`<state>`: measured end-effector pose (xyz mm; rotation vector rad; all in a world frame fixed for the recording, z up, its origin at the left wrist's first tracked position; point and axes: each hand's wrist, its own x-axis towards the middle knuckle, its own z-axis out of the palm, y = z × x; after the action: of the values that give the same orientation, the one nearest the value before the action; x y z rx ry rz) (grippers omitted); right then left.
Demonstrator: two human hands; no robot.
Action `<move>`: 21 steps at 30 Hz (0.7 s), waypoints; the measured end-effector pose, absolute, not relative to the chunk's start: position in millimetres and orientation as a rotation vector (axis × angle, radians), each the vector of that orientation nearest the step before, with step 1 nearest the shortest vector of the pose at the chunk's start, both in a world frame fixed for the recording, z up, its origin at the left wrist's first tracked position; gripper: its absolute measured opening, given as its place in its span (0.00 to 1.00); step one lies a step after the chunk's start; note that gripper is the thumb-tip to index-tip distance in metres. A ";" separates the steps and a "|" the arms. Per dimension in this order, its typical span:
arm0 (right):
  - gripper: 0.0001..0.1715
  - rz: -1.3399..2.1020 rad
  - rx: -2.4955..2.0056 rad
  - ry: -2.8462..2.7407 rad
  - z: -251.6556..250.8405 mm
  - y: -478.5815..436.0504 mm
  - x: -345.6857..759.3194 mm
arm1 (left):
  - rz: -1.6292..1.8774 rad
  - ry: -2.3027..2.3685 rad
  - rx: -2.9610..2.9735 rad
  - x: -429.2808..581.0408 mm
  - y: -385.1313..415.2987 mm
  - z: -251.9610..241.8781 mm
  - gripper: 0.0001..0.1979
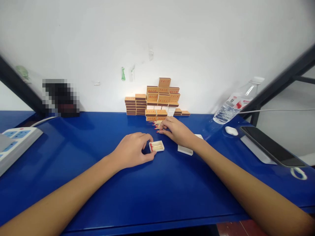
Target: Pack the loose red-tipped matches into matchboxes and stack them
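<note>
My left hand (134, 149) grips a small white matchbox tray (161, 146) between thumb and fingers on the blue table. Red-tipped matches (155, 146) lie side by side in that tray, heads toward my left hand. Farther back, my right hand (175, 129) pinches at a loose pile of matches (156, 124), partly hidden by its fingers. Behind the pile rise stacked orange and brown matchboxes (163, 98) against the wall. Under my right wrist, partly covered, sits a white box part (185, 150).
A water bottle (231, 104) leans at the back right, near a white earphone case (231, 131) and a black phone (272, 146). At the left edge lies a white power strip (18, 144). A pixelated dark object (64, 100) stands at the back left.
</note>
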<state>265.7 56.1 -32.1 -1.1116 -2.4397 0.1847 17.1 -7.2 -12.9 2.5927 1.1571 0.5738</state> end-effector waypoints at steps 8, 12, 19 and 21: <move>0.07 0.219 -1.196 -2.478 -31.7 58.8 270.7 | 0.578 1.153 2.610 15.4 -7.2 -13.7 0.10; 0.08 0.238 -1.219 -2.460 -23.2 53.6 272.3 | 0.578 1.169 2.596 15.3 -5.8 -13.1 0.10; 0.07 0.424 -1.063 -2.498 -2.8 6.8 246.8 | 0.576 1.200 2.594 15.7 -5.8 -14.0 0.10; 0.06 0.446 -1.047 -2.510 1.2 2.4 246.2 | 0.585 1.197 2.591 15.6 -6.2 -14.6 0.10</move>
<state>246.2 2.4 1.2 -1.0470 -2.5095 0.4465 15.6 -6.2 -14.6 2.5911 1.1967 0.5850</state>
